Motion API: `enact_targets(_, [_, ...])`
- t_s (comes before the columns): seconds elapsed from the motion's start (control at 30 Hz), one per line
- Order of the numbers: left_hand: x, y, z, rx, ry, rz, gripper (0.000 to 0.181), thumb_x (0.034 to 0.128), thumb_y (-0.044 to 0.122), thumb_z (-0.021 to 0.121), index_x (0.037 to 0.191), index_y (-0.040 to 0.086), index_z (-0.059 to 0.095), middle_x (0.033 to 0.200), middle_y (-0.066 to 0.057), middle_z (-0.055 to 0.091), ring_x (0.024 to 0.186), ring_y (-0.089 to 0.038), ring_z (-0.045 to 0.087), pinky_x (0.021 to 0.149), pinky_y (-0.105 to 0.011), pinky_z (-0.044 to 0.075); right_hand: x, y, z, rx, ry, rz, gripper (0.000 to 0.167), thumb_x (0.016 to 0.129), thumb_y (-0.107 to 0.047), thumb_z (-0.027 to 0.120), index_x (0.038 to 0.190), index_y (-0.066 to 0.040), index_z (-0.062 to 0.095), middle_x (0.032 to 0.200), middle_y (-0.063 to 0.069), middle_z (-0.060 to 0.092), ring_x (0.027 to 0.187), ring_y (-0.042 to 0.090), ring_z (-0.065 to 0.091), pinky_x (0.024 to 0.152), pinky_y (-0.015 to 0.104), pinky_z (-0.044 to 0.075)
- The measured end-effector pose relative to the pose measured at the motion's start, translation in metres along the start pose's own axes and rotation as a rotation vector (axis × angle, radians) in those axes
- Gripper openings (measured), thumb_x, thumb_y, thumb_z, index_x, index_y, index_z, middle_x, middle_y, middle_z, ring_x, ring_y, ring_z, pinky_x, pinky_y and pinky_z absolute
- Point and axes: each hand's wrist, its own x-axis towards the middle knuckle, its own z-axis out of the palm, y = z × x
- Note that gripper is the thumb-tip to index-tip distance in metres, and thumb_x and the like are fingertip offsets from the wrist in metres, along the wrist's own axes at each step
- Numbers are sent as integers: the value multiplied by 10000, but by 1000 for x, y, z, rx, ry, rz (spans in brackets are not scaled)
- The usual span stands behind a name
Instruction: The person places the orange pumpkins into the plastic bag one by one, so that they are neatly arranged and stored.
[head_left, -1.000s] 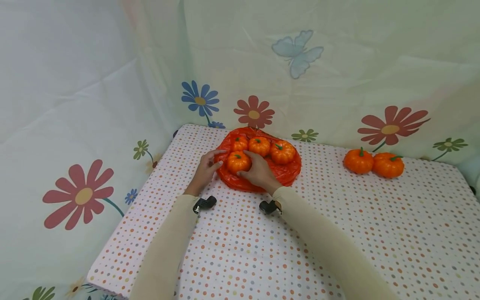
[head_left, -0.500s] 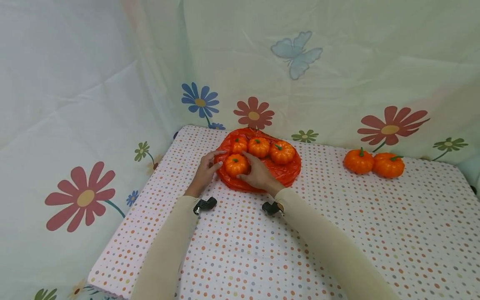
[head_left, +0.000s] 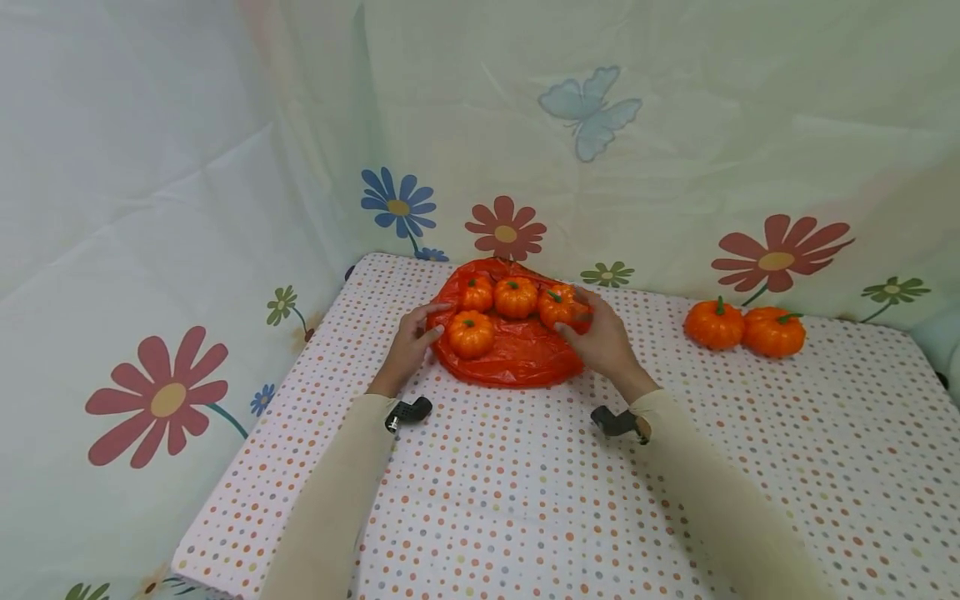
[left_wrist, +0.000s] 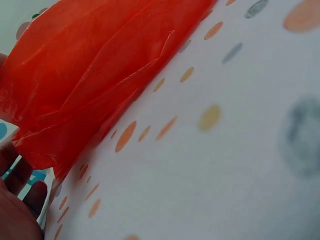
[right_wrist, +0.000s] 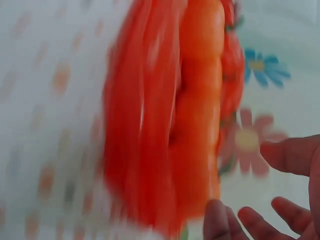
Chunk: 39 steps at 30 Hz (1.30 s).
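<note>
Several small orange pumpkins with green stems sit on a crumpled red plastic bag point(head_left: 517, 354) on the dotted table. My left hand point(head_left: 408, 348) is at the bag's left rim, thumb and fingers apart, close to the front-left pumpkin point(head_left: 471, 335). In the left wrist view, its fingers point(left_wrist: 19, 175) are beside the bag's edge; whether they touch it is unclear. At the right side, my right hand point(head_left: 603, 337) spreads its thumb and fingers around the right pumpkin point(head_left: 556, 307), partly covering it. The right wrist view is blurred and shows these fingers point(right_wrist: 257, 225) apart.
Two more pumpkins, a left one point(head_left: 715, 324) and a right one point(head_left: 775, 332), stand side by side at the back right. A flowered cloth backdrop point(head_left: 660, 167) rises behind the dotted tabletop point(head_left: 480, 500) and along its left side.
My right hand has left the front-left pumpkin and moved right to the right pumpkin. The front-left pumpkin shifted slightly toward the front left. My left hand has stayed at the bag's rim.
</note>
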Motion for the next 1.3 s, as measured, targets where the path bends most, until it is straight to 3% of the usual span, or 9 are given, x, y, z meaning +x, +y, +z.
enact_targets(0.17, [-2,-1,0,20,8,-2,383,966,14,511,1345,-21,544,1465,-201,467,1342,-356,423,1117,-518,331,-10,35,-41,-20,217,68,699,932,-148,654,1537,-109,306,1514,211,404,1232,441,519,915,551,522])
enact_targets(0.33, [-4,0,0,35,12,-12,391,963,21,511,1352,-9,542,1468,-192,468,1328,-350,427,1094,-513,341,-16,70,-82,-42,348,213,733,935,-213,638,1553,-109,258,1569,199,323,1326,441,427,1049,568,422])
enact_targets(0.47, [-4,0,0,46,12,-8,389,963,11,510,1349,-17,542,1463,-198,474,1335,-355,430,1101,-520,341,-20,96,-104,-61,356,329,798,937,-300,620,1576,-119,177,1611,195,239,1323,440,403,1043,570,427])
enact_targets(0.63, [-5,0,0,48,10,-8,390,964,11,508,1351,-18,540,1474,-196,467,1364,-354,415,1117,-533,337,-22,119,-115,-54,337,379,840,934,-331,619,1584,-103,139,1621,220,199,1411,452,318,1090,597,370])
enact_targets(0.7, [-5,0,0,46,9,-11,389,966,16,507,1352,-17,539,1479,-197,459,1368,-358,408,1116,-542,335,-22,126,-117,-34,309,369,860,932,-311,627,1585,-87,113,1629,234,155,1462,477,214,1126,636,274])
enact_targets(0.83, [-5,1,1,48,9,-17,390,968,24,509,1355,-17,536,1483,-204,452,1367,-363,402,1111,-552,331,-23,137,-118,-57,260,337,881,932,-287,635,1580,-56,84,1625,266,110,1466,504,165,1138,655,224])
enact_targets(1.13, [-2,1,1,45,6,-18,393,962,23,508,1352,-12,543,1476,-187,466,1345,-353,422,1108,-527,340,-20,156,-117,-100,186,249,922,946,-303,623,1575,-35,4,1622,285,69,1465,516,134,1139,670,179])
enact_targets(1.3, [0,1,1,44,4,-24,396,963,35,511,1356,-1,542,1477,-176,467,1366,-341,409,1114,-521,334,-18,160,-119,-93,192,245,928,942,-272,637,1576,-40,1,1600,316,123,1438,526,194,1131,656,213])
